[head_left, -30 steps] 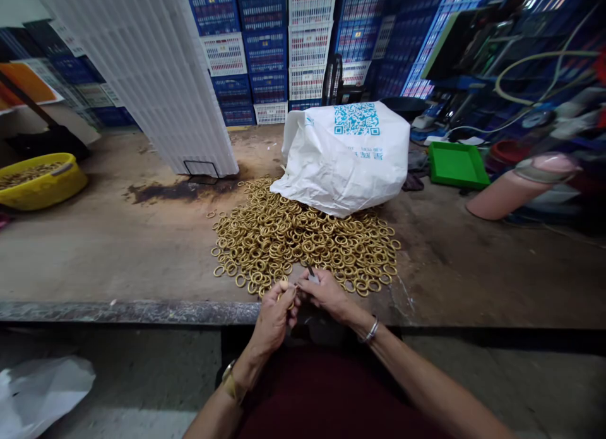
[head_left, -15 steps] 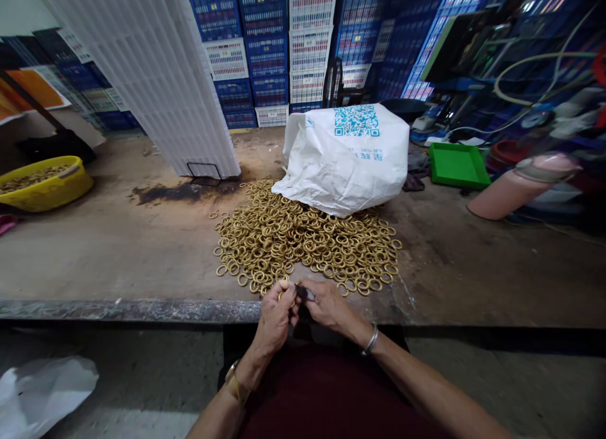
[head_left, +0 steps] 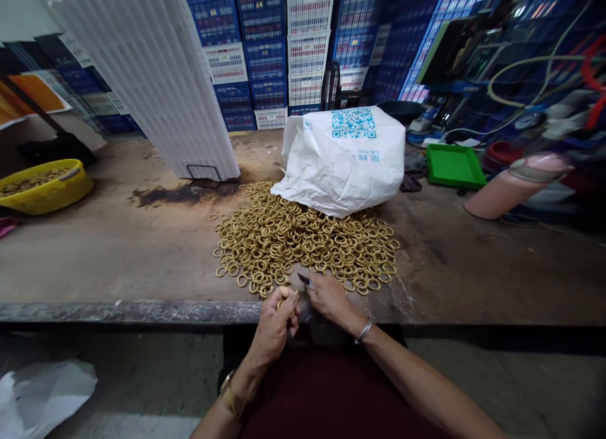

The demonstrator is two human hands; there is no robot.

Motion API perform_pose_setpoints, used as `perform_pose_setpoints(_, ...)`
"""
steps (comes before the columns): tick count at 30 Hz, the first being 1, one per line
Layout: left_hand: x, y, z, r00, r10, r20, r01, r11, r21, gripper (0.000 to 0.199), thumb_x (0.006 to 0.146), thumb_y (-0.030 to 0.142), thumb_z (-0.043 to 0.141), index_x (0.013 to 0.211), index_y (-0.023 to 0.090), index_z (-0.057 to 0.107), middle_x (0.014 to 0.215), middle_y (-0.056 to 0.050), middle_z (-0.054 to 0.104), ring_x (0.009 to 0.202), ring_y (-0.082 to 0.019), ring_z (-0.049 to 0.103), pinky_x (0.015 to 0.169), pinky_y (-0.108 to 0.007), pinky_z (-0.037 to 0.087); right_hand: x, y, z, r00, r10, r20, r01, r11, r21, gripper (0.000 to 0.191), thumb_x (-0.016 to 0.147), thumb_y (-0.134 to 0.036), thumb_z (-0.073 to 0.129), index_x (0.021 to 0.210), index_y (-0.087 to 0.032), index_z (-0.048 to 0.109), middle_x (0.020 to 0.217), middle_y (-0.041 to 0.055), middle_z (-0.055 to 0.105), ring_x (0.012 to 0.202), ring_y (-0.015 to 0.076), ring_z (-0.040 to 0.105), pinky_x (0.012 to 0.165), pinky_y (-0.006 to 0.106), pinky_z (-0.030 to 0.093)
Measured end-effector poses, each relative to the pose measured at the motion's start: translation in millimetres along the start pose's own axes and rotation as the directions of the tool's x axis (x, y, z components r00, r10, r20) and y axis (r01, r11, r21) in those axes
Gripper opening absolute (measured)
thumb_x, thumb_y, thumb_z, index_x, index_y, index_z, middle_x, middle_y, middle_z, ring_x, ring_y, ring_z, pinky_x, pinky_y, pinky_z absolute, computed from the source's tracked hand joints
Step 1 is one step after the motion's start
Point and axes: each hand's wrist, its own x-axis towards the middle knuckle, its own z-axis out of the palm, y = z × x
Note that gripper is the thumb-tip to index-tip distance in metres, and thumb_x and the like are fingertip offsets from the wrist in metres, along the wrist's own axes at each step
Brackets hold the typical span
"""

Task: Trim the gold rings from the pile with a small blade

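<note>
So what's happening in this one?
A person sits or stands at a worktable, working with both bare hands. The left hand pinches at least one gold-coloured ring in its fingers. The right hand, just beside it, holds a small tool with a dark, pointed tip. Beyond the hands lies a spread-out heap of similar rings, partly under the open end of a white sack. A yellow basin off to the left holds more small pieces.

This looks like a workshop. There is a big, stained work table [head_left: 156, 249] with a heap of gold rings [head_left: 303, 237] on it, and lots of blue and white crates [head_left: 267, 60] stand in tall piles behind.
</note>
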Motion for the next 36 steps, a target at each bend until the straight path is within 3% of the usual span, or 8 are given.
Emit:
perform_pose_setpoints(7,-12.3,-3.2,-11.0,0.965,-0.219,0.143,0.242,0.954,-0.176,0.026,0.074,0.038,0.059,0.072,0.015,0.048,0.072,-0.003,0.057,0.05,-0.007,0.048,0.036,-0.015,0.032,19.5,-6.2,0.1,0.995,0.047,-0.093,-0.045,0.999,0.023,0.02,0.081,-0.023,0.041,0.096,-0.019,0.055,0.076,0.0043,0.065,0.068,0.0147,0.059,0.059,0.022,0.031)
perform_pose_setpoints(12,-15.7,-13.0,-20.9,0.954,-0.254,0.157,0.288,0.923,-0.255,0.021,0.072,0.031,0.061,0.07,0.014,0.049,0.077,-0.008,0.061,0.055,-0.01,0.053,0.035,-0.015,0.031,34.5,-23.9,6.6,0.99,0.09,-0.106,-0.097,0.994,-0.06,0.022,0.085,-0.033,0.041,0.097,-0.019,0.051,0.081,0.0078,0.066,0.073,0.0184,0.061,0.06,0.024,0.033)
perform_pose_setpoints(18,-14.7,-13.7,-24.7,0.932,-0.281,0.227,0.348,0.867,-0.357,0.022,0.066,0.024,0.064,0.085,0.016,0.054,0.073,-0.005,0.06,0.056,-0.011,0.056,0.036,-0.014,0.029,47.4,-30.6,11.9,0.99,0.09,-0.111,-0.106,0.984,-0.144,0.015,0.081,-0.019,0.041,0.093,-0.018,0.05,0.077,0.0062,0.065,0.071,0.019,0.061,0.057,0.025,0.031)
perform_pose_setpoints(25,-7.7,-8.8,-23.0,0.944,-0.267,0.193,0.325,0.85,-0.414,0.024,0.064,0.029,0.069,0.068,0.015,0.049,0.074,-0.003,0.056,0.058,-0.01,0.054,0.039,-0.014,0.031,45.0,-17.9,6.9,0.98,0.109,-0.169,-0.086,0.987,0.139,0.01,0.072,-0.017,0.044,0.077,-0.018,0.053,0.067,0.0011,0.058,0.059,0.0121,0.05,0.054,0.022,0.028)
perform_pose_setpoints(28,-3.4,-1.4,-15.4,0.974,-0.219,0.063,0.227,0.902,-0.367,0.029,0.063,0.031,0.07,0.067,0.016,0.046,0.067,0.002,0.052,0.05,-0.005,0.047,0.038,-0.013,0.026,38.2,-10.2,2.5,0.973,0.198,-0.119,-0.117,0.865,0.488,0.007,0.067,-0.017,0.047,0.071,-0.018,0.051,0.058,-0.0039,0.049,0.053,0.009,0.042,0.051,0.019,0.029)
perform_pose_setpoints(31,3.0,1.1,-6.8,0.992,-0.069,-0.106,0.058,0.993,-0.099,0.026,0.067,0.038,0.065,0.077,0.018,0.052,0.058,0.005,0.047,0.044,-0.005,0.04,0.037,-0.015,0.024,25.1,-6.2,-1.4,0.97,0.241,0.02,-0.167,0.606,0.778,0.015,0.064,-0.021,0.05,0.079,-0.018,0.052,0.052,-0.0079,0.041,0.044,0.0065,0.034,0.043,0.018,0.026)
perform_pose_setpoints(33,7.5,-1.2,-2.2,0.98,0.083,-0.183,-0.062,0.991,0.118,0.025,0.069,0.036,0.063,0.086,0.019,0.056,0.054,0.006,0.046,0.044,-0.006,0.039,0.041,-0.016,0.027,15.0,-6.2,-3.7,0.962,0.242,0.125,-0.223,0.439,0.87,0.019,0.065,-0.026,0.052,0.083,-0.018,0.052,0.047,-0.0101,0.035,0.038,0.0053,0.028,0.038,0.018,0.021)
perform_pose_setpoints(36,12.3,-6.8,2.5,0.948,0.283,-0.144,-0.222,0.915,0.336,0.021,0.069,0.03,0.062,0.086,0.018,0.063,0.061,0.001,0.055,0.055,-0.011,0.048,0.052,-0.02,0.037,3.2,-7.5,-5.6,0.949,0.228,0.219,-0.277,0.264,0.924,0.022,0.065,-0.033,0.055,0.08,-0.018,0.051,0.045,-0.0114,0.033,0.034,0.0037,0.025,0.034,0.017,0.017)
